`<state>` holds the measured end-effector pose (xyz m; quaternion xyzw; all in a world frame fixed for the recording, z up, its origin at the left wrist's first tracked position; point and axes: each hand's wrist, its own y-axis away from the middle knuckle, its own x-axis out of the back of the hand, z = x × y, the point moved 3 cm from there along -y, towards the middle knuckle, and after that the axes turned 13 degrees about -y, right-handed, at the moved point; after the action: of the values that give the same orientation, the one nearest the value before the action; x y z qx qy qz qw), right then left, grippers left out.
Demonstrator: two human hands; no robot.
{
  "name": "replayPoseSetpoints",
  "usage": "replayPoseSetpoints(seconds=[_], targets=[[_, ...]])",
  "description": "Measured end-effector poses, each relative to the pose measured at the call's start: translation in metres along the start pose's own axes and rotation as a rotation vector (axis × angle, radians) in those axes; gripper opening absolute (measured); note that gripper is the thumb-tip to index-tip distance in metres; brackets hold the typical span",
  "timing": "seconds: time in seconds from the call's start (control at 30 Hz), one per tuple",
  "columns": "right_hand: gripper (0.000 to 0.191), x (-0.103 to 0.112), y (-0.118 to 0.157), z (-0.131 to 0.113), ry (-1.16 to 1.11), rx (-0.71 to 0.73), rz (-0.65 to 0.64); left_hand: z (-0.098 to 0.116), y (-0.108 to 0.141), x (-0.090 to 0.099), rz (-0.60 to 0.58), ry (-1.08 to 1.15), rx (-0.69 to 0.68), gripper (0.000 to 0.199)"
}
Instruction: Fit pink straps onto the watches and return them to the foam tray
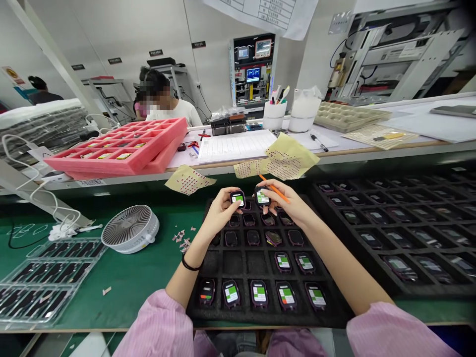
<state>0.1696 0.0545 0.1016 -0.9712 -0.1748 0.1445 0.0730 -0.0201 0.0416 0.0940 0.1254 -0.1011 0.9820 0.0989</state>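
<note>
My left hand (222,210) grips a small square watch (237,199) whose screen glows green and white. Close beside it, my right hand (284,201) holds a second lit watch (262,196), along with an orange stick (274,188) that slants across the fingers. Both watches are raised over the far part of a black foam tray (238,313). Lit watches sit in the tray's nearest row, and two more lie at the right of the row behind. Farther rows hold watches with dark screens. Three compartments at the left of the second row are bare.
Left of the tray are a white fan (130,229), paper scraps (182,240) and clear trays (52,277) of dark parts. Another black tray (375,258) of watches lies right. The shelf ahead carries pink foam trays (148,148); yellow sheets (292,157) hang over its edge. A person sits beyond.
</note>
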Motion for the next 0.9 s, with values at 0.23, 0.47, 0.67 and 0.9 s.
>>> replayPoseSetpoints(seconds=[0.23,0.47,0.67,0.9], targets=[[0.034,-0.007,0.007,-0.005,0.026,-0.039,-0.121,0.001,0.002,0.002,0.007,-0.050,0.023,0.030],[0.033,-0.009,0.007,-0.005,0.057,-0.034,-0.149,0.006,0.006,0.001,0.021,-0.016,-0.004,0.037],[0.032,-0.011,0.008,-0.005,0.054,-0.017,-0.125,0.006,0.006,0.001,0.026,0.001,-0.002,0.038],[0.032,-0.013,0.009,-0.002,0.023,-0.015,-0.116,0.009,0.008,-0.001,-0.011,-0.025,0.001,0.038]])
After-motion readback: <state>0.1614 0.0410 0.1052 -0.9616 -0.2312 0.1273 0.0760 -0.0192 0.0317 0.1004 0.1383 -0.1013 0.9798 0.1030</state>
